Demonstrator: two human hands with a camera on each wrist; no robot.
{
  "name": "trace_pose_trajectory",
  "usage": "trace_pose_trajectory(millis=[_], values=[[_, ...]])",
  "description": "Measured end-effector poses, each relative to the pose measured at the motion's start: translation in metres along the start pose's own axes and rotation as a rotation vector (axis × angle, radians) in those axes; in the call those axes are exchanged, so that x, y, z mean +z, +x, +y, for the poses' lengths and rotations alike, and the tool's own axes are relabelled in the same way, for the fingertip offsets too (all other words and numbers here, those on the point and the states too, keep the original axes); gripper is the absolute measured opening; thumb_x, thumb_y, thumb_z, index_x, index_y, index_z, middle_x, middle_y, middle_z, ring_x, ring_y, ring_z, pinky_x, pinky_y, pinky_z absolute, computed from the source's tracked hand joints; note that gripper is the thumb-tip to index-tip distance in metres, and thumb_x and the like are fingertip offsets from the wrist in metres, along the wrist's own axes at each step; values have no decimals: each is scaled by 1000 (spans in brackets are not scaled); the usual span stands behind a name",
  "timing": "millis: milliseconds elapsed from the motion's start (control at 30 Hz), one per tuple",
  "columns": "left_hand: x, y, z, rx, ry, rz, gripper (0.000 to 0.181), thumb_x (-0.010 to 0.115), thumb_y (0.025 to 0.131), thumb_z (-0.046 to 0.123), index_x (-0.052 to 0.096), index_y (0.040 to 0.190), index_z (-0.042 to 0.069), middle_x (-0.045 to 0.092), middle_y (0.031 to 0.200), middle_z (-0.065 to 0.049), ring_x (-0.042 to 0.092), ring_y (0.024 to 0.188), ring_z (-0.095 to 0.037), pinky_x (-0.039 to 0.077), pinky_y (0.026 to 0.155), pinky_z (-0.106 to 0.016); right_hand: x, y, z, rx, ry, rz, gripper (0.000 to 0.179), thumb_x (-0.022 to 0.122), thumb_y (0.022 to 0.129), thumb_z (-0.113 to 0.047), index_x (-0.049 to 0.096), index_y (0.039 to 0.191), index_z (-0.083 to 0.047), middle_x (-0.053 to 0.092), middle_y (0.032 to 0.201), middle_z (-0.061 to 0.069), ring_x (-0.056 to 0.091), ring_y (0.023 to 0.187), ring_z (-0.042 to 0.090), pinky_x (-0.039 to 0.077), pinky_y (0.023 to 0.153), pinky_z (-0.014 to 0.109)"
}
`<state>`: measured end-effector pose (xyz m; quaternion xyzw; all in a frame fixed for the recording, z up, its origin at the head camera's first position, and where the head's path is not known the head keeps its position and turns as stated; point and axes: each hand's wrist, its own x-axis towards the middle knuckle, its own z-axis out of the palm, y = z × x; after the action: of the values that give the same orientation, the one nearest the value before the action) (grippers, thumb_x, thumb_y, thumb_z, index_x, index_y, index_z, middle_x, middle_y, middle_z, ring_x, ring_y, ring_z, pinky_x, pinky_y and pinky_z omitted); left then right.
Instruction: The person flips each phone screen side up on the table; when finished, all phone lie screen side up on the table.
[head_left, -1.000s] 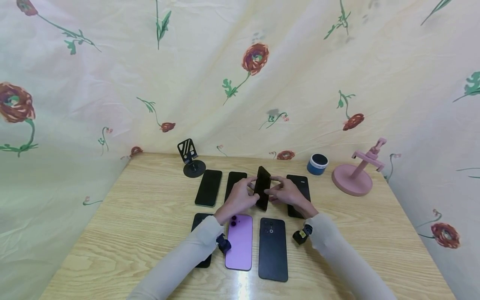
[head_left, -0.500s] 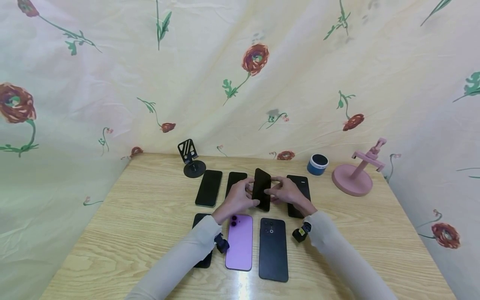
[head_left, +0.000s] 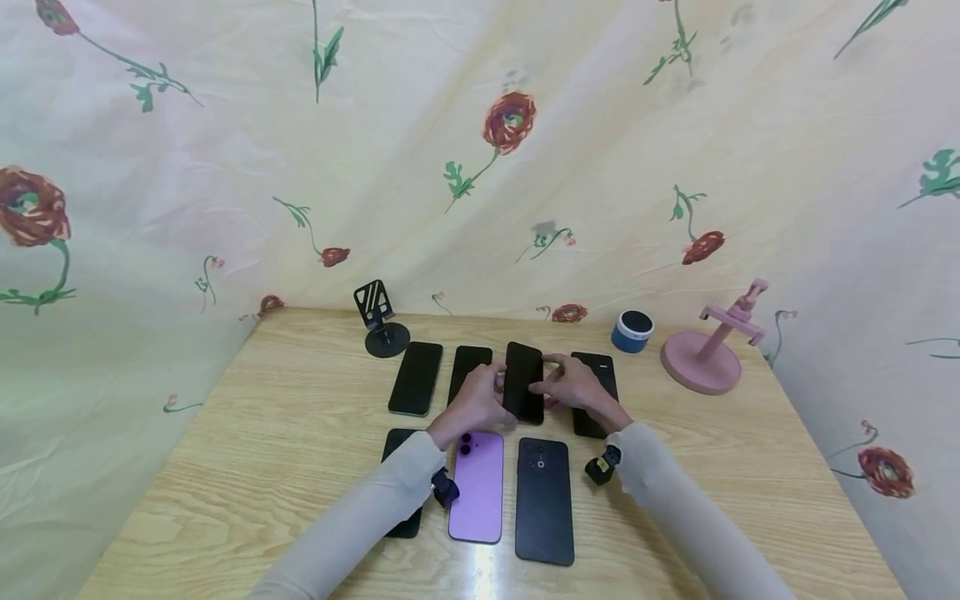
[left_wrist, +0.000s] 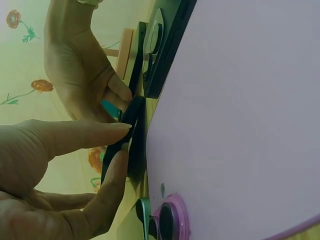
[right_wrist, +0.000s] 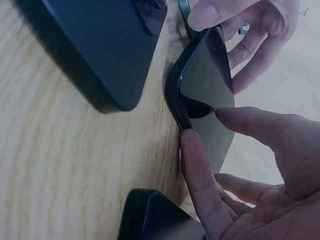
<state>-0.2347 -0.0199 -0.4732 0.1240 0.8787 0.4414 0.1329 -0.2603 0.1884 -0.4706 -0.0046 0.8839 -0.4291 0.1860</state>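
Observation:
Near the middle of the table, a black smartphone (head_left: 523, 379) is held by both hands, its dark screen facing up toward the head camera. My left hand (head_left: 478, 398) pinches its left edge, thumb and forefinger also showing on the phone (left_wrist: 136, 155) in the left wrist view. On the opposite side, my right hand (head_left: 576, 385) grips the right edge. In the right wrist view, the right thumb touches the screen (right_wrist: 205, 80) and a finger lies along the lower edge. The phone is tilted, its bottom end close over the wood.
Around it lie a purple phone (head_left: 477, 492), a dark phone (head_left: 544, 508) with its camera side up and several black phones, including one at the back left (head_left: 416, 379). A black phone stand (head_left: 387, 337), a blue jar-like cylinder (head_left: 632, 332) and a pink stand (head_left: 701, 362) line the back.
Both hands have turned the phone from nearly edge-on to screen-up, and its top has come down toward the table. The left hand has shifted slightly along with it.

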Motion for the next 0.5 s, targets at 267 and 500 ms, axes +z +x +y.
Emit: trace_pose_trajectory(millis=[267, 500], values=[[3, 3, 1, -40, 145, 8, 95, 91, 69, 3, 46, 153, -2, 59, 133, -20, 60, 113, -30, 53, 100, -46, 0, -1, 1, -24, -38, 1, 81, 77, 94, -22, 34, 160, 1, 70, 106, 18, 76, 73, 18, 62, 68, 33], [3, 5, 6, -65, 211, -9, 93, 91, 72, 6, 46, 153, -1, 59, 136, -19, 58, 119, -30, 53, 103, -46, -1, -1, 1, -20, -71, 10, 84, 79, 92, -22, 34, 160, 0, 72, 103, 15, 76, 69, 17, 62, 73, 35]])
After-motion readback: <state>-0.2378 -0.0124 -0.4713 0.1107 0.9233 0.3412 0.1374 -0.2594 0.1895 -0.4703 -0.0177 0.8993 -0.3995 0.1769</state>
